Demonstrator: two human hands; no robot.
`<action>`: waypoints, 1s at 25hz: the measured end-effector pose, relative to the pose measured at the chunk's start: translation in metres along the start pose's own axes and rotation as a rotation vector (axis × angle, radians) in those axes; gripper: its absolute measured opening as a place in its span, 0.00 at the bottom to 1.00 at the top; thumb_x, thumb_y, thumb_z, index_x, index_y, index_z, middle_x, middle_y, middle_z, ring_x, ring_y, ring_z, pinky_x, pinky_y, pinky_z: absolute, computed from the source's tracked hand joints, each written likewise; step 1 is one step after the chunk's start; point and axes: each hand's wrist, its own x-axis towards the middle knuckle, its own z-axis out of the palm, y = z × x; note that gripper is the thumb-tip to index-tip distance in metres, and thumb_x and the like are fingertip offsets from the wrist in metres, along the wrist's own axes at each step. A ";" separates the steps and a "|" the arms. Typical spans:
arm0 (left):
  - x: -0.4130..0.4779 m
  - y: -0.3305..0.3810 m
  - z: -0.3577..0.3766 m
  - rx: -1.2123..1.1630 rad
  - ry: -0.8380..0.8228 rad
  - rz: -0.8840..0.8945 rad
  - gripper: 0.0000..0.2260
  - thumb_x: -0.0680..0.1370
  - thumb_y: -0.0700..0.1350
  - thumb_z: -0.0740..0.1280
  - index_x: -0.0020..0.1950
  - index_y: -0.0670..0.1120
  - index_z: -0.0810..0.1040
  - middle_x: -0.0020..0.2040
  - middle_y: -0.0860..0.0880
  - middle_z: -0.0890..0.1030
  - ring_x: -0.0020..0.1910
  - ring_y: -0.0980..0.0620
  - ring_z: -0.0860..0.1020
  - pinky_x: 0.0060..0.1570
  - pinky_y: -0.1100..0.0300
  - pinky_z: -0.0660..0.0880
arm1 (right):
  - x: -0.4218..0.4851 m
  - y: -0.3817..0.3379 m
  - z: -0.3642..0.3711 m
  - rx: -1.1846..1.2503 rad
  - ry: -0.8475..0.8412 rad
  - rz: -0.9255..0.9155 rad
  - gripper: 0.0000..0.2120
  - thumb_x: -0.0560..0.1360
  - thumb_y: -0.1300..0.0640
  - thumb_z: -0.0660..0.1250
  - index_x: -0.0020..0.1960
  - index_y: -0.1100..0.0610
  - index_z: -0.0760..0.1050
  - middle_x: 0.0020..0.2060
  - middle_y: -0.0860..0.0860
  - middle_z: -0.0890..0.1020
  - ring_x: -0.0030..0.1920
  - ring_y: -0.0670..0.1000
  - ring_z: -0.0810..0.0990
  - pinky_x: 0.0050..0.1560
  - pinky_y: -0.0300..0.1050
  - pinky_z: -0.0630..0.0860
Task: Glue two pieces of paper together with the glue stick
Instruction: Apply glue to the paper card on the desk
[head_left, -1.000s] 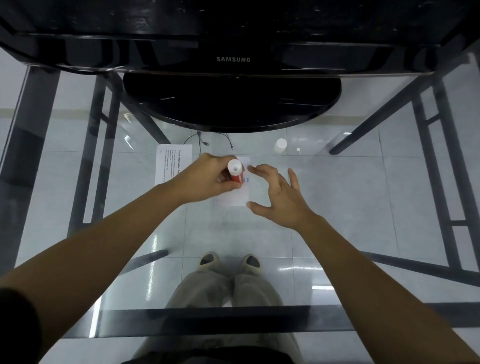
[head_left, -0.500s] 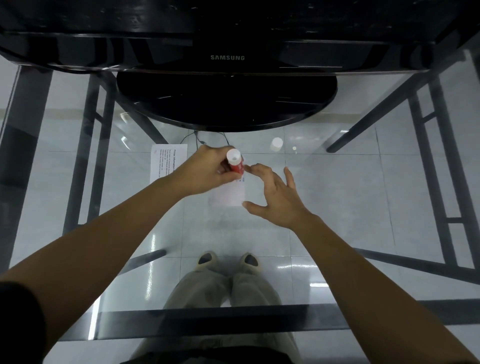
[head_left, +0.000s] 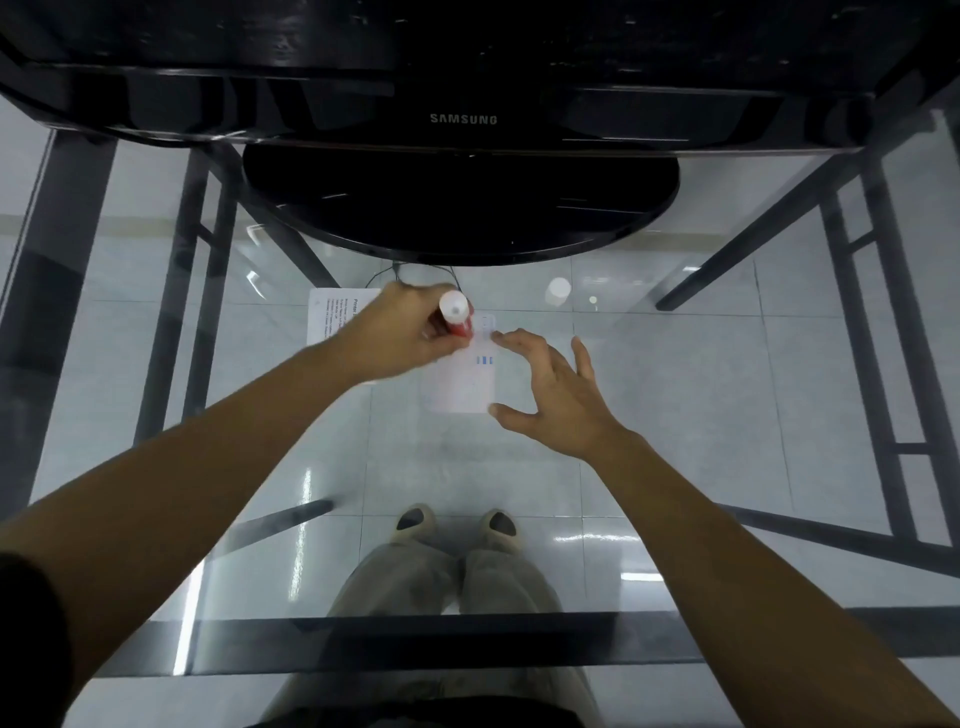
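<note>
A small white paper slip (head_left: 462, 384) with blue marks lies on the glass table. My left hand (head_left: 400, 335) grips a red glue stick (head_left: 457, 319) with a white end, held tilted over the slip's far left corner. My right hand (head_left: 556, 389) rests beside the slip's right edge, with fingertip and thumb touching that edge and the fingers spread. A second, printed sheet (head_left: 330, 319) lies to the left, partly hidden behind my left hand.
A black Samsung monitor (head_left: 462, 119) and its round stand (head_left: 462, 208) fill the far side of the glass table (head_left: 675, 415). A white cap (head_left: 558, 288) stands to the right of the stand. Dark frame bars and my feet show through the glass.
My left hand has shifted the glue stick slightly away from me along the slip. My right hand has stayed at the slip's right edge.
</note>
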 end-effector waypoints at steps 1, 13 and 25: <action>0.004 -0.004 -0.007 0.011 0.056 -0.039 0.10 0.71 0.43 0.72 0.51 0.45 0.77 0.46 0.48 0.84 0.42 0.54 0.81 0.50 0.57 0.78 | 0.000 0.000 0.000 -0.009 -0.005 0.003 0.35 0.71 0.46 0.69 0.71 0.49 0.55 0.71 0.46 0.64 0.70 0.47 0.62 0.69 0.51 0.33; -0.025 -0.003 0.006 -0.035 -0.120 0.028 0.10 0.71 0.46 0.72 0.50 0.48 0.78 0.44 0.54 0.84 0.38 0.64 0.79 0.44 0.70 0.75 | 0.000 -0.001 -0.001 -0.010 -0.016 0.011 0.36 0.71 0.46 0.68 0.72 0.49 0.53 0.71 0.47 0.65 0.72 0.47 0.60 0.69 0.52 0.33; -0.044 0.001 0.011 -0.039 -0.130 0.062 0.10 0.70 0.45 0.73 0.49 0.49 0.78 0.42 0.56 0.83 0.39 0.65 0.79 0.42 0.75 0.73 | 0.001 -0.003 -0.007 -0.070 -0.091 -0.011 0.24 0.74 0.44 0.64 0.67 0.43 0.63 0.73 0.41 0.60 0.74 0.44 0.51 0.70 0.59 0.35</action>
